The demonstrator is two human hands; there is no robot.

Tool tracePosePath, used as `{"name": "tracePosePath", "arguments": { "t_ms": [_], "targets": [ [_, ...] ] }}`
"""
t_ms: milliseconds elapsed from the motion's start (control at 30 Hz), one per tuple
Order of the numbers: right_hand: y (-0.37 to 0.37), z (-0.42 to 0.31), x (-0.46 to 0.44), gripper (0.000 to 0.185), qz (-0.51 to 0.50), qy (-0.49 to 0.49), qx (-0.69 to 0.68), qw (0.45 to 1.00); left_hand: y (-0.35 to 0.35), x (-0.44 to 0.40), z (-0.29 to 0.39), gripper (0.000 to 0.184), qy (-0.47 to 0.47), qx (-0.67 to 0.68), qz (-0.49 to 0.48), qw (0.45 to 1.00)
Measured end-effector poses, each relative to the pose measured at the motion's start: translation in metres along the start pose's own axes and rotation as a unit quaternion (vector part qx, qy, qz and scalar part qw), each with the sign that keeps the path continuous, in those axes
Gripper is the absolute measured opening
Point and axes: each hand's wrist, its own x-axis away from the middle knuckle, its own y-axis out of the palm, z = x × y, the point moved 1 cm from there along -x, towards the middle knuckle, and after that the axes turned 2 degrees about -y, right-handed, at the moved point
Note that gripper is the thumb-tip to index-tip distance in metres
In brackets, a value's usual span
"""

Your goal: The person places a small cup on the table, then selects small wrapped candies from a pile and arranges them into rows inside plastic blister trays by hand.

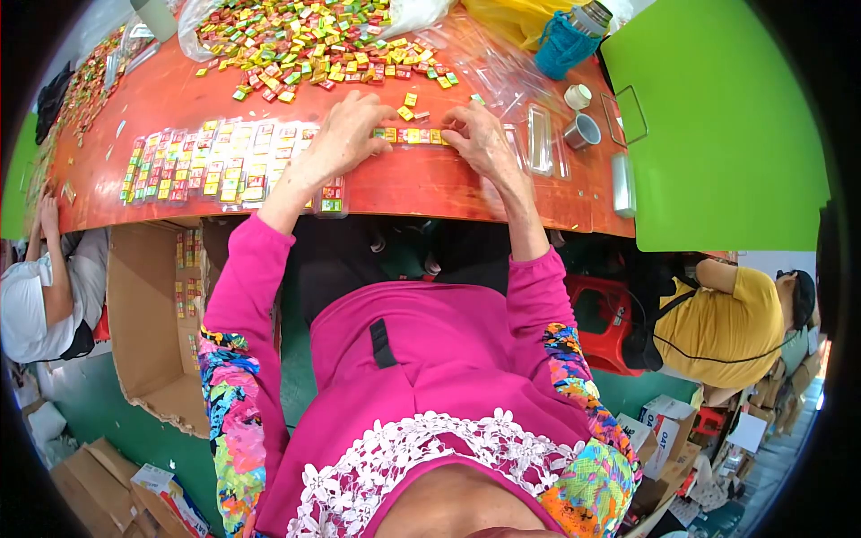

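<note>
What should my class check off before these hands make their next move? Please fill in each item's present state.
1. Left hand at the row's left end: ok.
2. Right hand at its right end: ok.
3. Space around the row free of loose pieces: not ok; a yellow piece lies just beyond it.
4. Both hands gripping the row firmly: cannot tell; the fingers hide the ends.
5. More pieces at hand: ok; a large pile lies beyond the hands.
6. Grey cup apart from the right hand: ok.
</note>
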Motion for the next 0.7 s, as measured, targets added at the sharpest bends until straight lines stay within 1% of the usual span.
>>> {"name": "tracePosePath", "arguments": {
  "t_ms": [100,167,200,233,267,333,367,400,433,467,500,533,600,633,700],
  "targets": [
    [0.0,-0.002,-0.001,0.019,-0.005,-0.002,0.018,1.0,-0.015,0.013,0.037,0.039,0.001,0.042,0.068,0.997],
    [-0.002,-0.005,0.0,0.018,-0.008,-0.013,0.038,0.999,-0.024,0.036,0.077,0.034,-0.011,0.113,0.081,0.99],
    [-0.003,-0.007,0.0,0.017,-0.014,-0.018,0.042,0.999,-0.018,0.047,0.091,0.03,0.007,0.197,0.097,0.976],
    [-0.004,-0.008,0.001,0.017,-0.021,-0.024,0.047,0.998,-0.016,0.06,0.106,0.027,-0.041,0.3,0.04,0.952],
    [-0.005,-0.012,0.002,0.017,-0.028,-0.03,0.051,0.998,-0.015,0.072,0.118,0.025,-0.063,0.349,0.01,0.935],
    [-0.005,-0.023,0.009,0.016,-0.066,0.013,-0.016,0.998,0.01,0.096,0.128,0.023,-0.126,0.459,-0.017,0.879],
    [-0.005,-0.028,0.014,0.017,-0.084,0.036,-0.048,0.995,0.018,0.104,0.129,0.024,-0.167,0.475,-0.045,0.863],
    [-0.003,-0.032,0.02,0.017,-0.071,0.036,-0.06,0.995,0.027,0.112,0.13,0.024,-0.206,0.49,-0.074,0.844],
    [0.002,-0.035,0.026,0.018,-0.056,0.036,-0.073,0.995,0.04,0.12,0.128,0.024,-0.24,0.512,-0.074,0.821],
    [0.005,-0.038,0.029,0.019,-0.041,0.037,-0.086,0.995,0.05,0.125,0.125,0.024,-0.251,0.539,-0.06,0.802],
    [0.007,-0.041,0.031,0.026,-0.029,0.038,-0.058,0.997,0.059,0.129,0.122,0.025,-0.261,0.565,-0.046,0.781],
    [0.008,-0.049,0.033,0.028,-0.015,0.043,-0.05,0.998,0.065,0.132,0.12,0.026,-0.27,0.59,-0.034,0.76],
    [0.009,-0.07,0.032,0.033,0.016,0.052,-0.033,0.998,0.072,0.135,0.112,0.028,-0.283,0.617,0.003,0.734],
    [0.014,-0.073,0.031,0.037,0.03,0.024,-0.028,0.999,0.067,0.134,0.111,0.028,-0.296,0.617,0.003,0.729],
    [0.022,-0.081,0.032,0.037,0.019,0.024,0.0,1.0,0.062,0.139,0.109,0.027,-0.313,0.613,0.008,0.725]
  ]
}}
